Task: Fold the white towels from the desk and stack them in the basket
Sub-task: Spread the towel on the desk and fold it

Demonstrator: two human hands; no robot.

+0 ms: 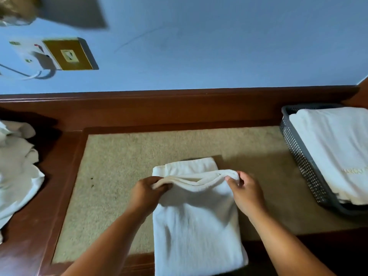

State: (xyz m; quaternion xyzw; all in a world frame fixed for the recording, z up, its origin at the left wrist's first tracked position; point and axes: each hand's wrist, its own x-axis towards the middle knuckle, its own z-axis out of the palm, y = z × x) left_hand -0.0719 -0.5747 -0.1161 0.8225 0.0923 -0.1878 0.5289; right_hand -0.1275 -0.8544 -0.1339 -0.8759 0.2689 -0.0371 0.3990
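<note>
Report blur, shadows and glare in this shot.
Head view: motion blur smears the wall socket and the dark panel above it. Head view: the towel looks soft. Head view: dim light, soft shadows on the mat beside towel and basket, no glare.

We've got a dark red-brown wooden desk (49,196) with a beige inset panel (119,176) filling most of the top. A raised wooden ledge (179,104) runs behind the panel's far edge. One white towel (197,226) lies lengthwise on the panel's middle, partly folded. Its near end runs off the panel's front edge and over the wood strip there. Loose towels (16,172) sit in a crumpled heap on the bare wood left of the panel. A grey perforated basket (298,156) stands at the panel's right edge, overlapping its far right corner. We also see a few small dark specks (92,182) on the panel's left half.
</note>
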